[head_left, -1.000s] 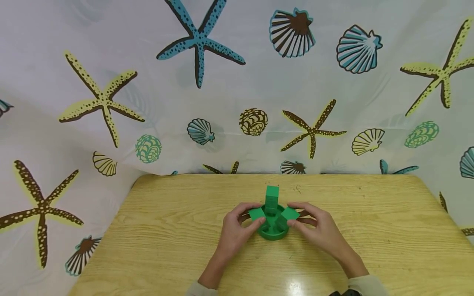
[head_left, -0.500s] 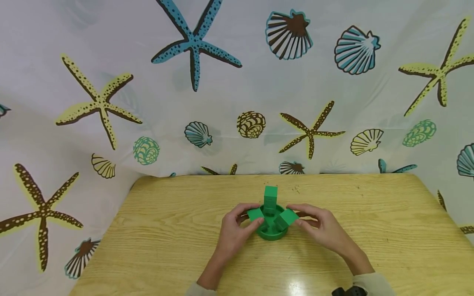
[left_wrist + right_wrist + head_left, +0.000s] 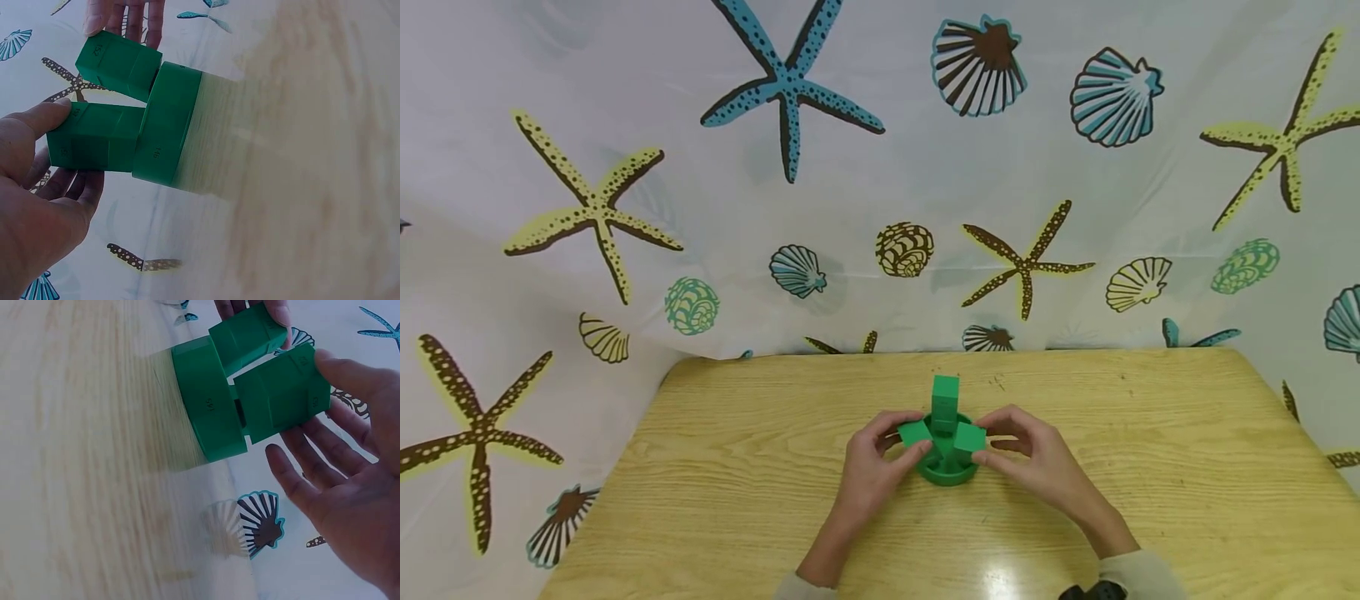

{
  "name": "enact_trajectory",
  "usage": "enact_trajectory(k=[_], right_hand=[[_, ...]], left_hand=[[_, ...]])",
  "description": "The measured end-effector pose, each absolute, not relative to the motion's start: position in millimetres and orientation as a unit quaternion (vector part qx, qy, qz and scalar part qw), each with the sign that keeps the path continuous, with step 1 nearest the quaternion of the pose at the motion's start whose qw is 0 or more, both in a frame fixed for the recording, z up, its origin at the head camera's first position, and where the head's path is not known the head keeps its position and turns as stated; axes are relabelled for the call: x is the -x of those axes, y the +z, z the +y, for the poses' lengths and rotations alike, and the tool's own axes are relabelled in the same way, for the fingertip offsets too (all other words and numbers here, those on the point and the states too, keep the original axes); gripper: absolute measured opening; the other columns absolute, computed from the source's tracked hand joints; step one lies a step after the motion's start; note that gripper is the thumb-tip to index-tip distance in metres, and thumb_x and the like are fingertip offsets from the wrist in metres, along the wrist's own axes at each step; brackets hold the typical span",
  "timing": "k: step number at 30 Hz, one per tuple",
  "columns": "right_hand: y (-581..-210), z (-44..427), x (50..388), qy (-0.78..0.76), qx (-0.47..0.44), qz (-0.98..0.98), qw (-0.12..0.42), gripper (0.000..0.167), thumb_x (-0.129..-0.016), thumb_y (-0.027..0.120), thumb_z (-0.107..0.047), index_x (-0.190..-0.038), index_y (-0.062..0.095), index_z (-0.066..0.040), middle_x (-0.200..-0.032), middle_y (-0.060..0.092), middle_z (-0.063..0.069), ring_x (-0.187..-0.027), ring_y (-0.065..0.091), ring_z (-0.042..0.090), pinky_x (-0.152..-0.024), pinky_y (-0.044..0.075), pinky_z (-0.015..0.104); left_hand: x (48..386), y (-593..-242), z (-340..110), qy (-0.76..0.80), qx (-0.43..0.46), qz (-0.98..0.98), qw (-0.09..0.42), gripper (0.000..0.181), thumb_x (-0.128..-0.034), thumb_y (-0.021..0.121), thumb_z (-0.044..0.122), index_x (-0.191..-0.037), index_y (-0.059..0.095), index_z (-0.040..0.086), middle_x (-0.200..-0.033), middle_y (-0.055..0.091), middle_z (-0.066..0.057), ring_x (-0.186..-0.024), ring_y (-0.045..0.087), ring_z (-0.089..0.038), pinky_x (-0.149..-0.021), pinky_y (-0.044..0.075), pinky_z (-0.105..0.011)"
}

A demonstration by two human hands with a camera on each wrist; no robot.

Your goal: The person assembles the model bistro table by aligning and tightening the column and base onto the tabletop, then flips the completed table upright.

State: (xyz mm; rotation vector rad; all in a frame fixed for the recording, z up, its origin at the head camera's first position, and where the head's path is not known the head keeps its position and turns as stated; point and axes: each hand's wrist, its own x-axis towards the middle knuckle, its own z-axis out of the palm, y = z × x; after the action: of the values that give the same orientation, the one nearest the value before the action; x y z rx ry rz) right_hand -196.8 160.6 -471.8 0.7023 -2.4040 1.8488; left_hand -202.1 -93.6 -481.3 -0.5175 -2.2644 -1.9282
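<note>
A round green base (image 3: 947, 479) stands on the table with three green blocks on it. The back block (image 3: 945, 392) rises upright at the far side; neither wrist view shows it clearly. My left hand (image 3: 867, 475) pinches the left block (image 3: 94, 137) between thumb and fingers. With thumb and fingertips, my right hand (image 3: 1045, 467) holds the right block (image 3: 281, 394) by its outer end. In the right wrist view a narrow gap shows between that block and the base's rim. Small numbers are marked on the blocks and base.
The wooden table (image 3: 737, 467) extends to both sides of the hands. White cloth (image 3: 850, 200) printed with starfish and shells hangs behind the table and along its sides. A dark object (image 3: 1093, 592) sits by the right sleeve.
My right hand has turned the right block and moved it left, toward the middle of the base. The left hand keeps its grip on the left block. The head view has shifted slightly.
</note>
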Motion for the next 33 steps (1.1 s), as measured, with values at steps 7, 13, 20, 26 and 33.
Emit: enact_trajectory(k=[7,13,20,26,33], right_hand=[[-471,154,198,0.533,-0.268,-0.802,0.017,0.045,-0.099,0.072,-0.017,-0.142,0.061,-0.011,-0.13,0.063,0.006,-0.112,0.062,0.028,-0.086,0.06,0.038],[-474,151,199,0.524,-0.259,-0.811,0.018,0.046,-0.096,0.075,-0.022,-0.14,0.064,-0.014,-0.127,0.064,0.002,-0.104,0.064,0.024,-0.082,0.06,0.036],[-474,154,199,0.526,-0.293,-0.799,0.004,0.045,-0.098,0.071,-0.012,-0.142,0.061,-0.008,-0.139,0.061,0.008,-0.108,0.062,0.027,-0.086,0.06,0.04],[-474,150,198,0.529,-0.277,-0.802,0.022,0.042,-0.099,0.07,-0.014,-0.14,0.062,-0.005,-0.134,0.064,0.007,-0.113,0.064,0.028,-0.09,0.059,0.04],[-479,147,196,0.556,-0.255,-0.79,0.044,0.038,-0.097,0.073,-0.011,-0.134,0.064,-0.003,-0.133,0.065,0.012,-0.124,0.062,0.032,-0.097,0.057,0.039]], left_hand=[[200,-481,-95,-0.633,0.168,-0.753,0.068,0.036,-0.0918,0.079,0.009,-0.125,0.069,0.0,-0.124,0.067,-0.017,-0.116,0.064,-0.027,-0.101,0.053,-0.038],[199,-483,-96,-0.637,0.172,-0.748,0.07,0.035,-0.0917,0.079,0.009,-0.125,0.069,0.001,-0.124,0.066,-0.019,-0.116,0.065,-0.028,-0.101,0.053,-0.039],[197,-484,-98,-0.637,0.174,-0.747,0.072,0.036,-0.0914,0.079,0.007,-0.125,0.068,-0.002,-0.125,0.066,-0.02,-0.116,0.065,-0.027,-0.101,0.054,-0.038],[196,-486,-98,-0.635,0.173,-0.75,0.075,0.035,-0.0914,0.079,0.007,-0.124,0.07,0.003,-0.125,0.066,-0.02,-0.117,0.065,-0.027,-0.101,0.054,-0.038],[196,-489,-97,-0.638,0.173,-0.747,0.067,0.036,-0.0913,0.08,0.009,-0.125,0.069,0.001,-0.125,0.067,-0.015,-0.116,0.065,-0.027,-0.101,0.054,-0.038]])
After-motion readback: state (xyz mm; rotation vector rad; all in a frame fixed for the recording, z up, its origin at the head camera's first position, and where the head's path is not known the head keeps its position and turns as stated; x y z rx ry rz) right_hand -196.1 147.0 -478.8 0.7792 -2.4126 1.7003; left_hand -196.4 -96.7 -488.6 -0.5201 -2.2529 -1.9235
